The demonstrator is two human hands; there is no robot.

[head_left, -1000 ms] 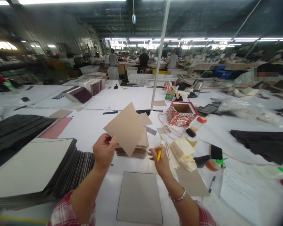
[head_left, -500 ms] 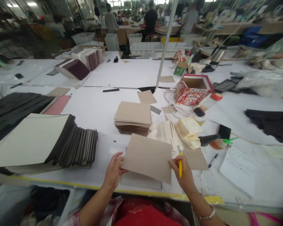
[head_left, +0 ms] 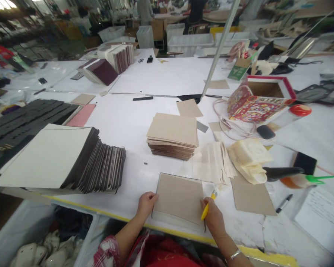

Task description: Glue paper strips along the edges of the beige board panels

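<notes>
A grey-brown cardboard sheet (head_left: 179, 196) lies flat at the table's front edge, on top of a pale, dark-edged panel (head_left: 178, 219) that shows along its near side. My left hand (head_left: 147, 204) is closed at the sheet's left edge, thumb and fingers pinching it. At the right edge, my right hand (head_left: 215, 220) touches the sheet and grips a yellow-handled brush (head_left: 205, 210), its pale tip pointing up and away. Just beyond stands a stack of cardboard sheets (head_left: 172, 128). To the left is a leaning row of dark-edged panels (head_left: 102, 167) with a cream face on top.
Right of the hands lie cream cloth pieces (head_left: 211, 161), a loose cardboard piece (head_left: 253, 196), a marker (head_left: 284, 204), a glue bottle (head_left: 295, 181) and written paper (head_left: 320, 218). A red patterned box (head_left: 263, 105) stands behind them. A slanted metal pole (head_left: 219, 48) rises mid-table.
The cardboard sheet has come down from a tilted, raised position to lie flat on the panel. Both hands have lowered with it. My view has shifted left and down.
</notes>
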